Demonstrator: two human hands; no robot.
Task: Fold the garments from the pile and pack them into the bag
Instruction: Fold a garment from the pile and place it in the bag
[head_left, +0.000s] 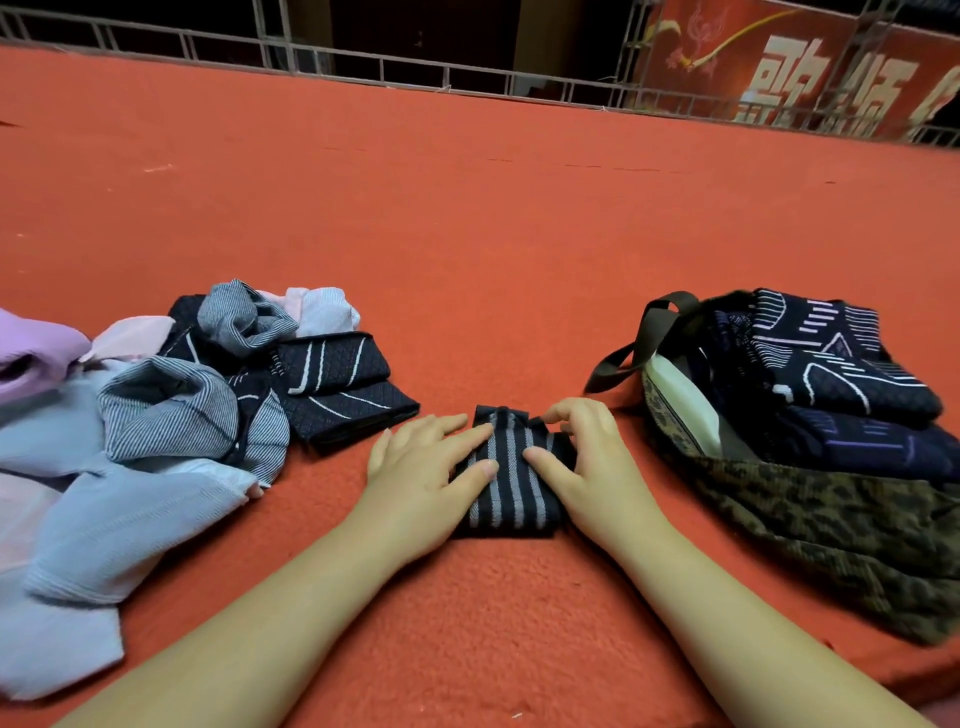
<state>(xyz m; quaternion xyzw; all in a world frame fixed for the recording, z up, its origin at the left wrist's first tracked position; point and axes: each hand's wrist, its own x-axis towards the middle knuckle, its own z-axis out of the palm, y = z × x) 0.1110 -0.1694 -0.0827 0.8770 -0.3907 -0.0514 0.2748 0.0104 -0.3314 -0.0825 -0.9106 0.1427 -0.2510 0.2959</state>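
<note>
From my head camera, I had both hands flat on a small dark garment with grey stripes (506, 475), which lay on the red carpeted tabletop (467, 234) close to its near edge, midway between the pile and the bag. My left hand (426, 467) pressed its left side with loose, spread fingers; my right hand (582, 462) pressed its right side, fingertips curled lightly at the bunched far end. Neither hand was clenched or gripping; both simply held the cloth down.

To finish this fold well, I judged I should smooth the far end flat before turning it over, keep the side edges lined up, and press the crease firmly so the packet would hold its shape when lifted.

The pile (156, 415) sat toward the near left edge. I could not count it exactly: at least two grey pinstriped pieces, some pale blue and pink cloth, and one folded dark quilted piece (343, 384) with white lines at its right side. One leopard-print bag (831, 519) lay open toward the near right edge, with about two folded dark patterned garments (831, 364) stacked in its mouth.
</note>
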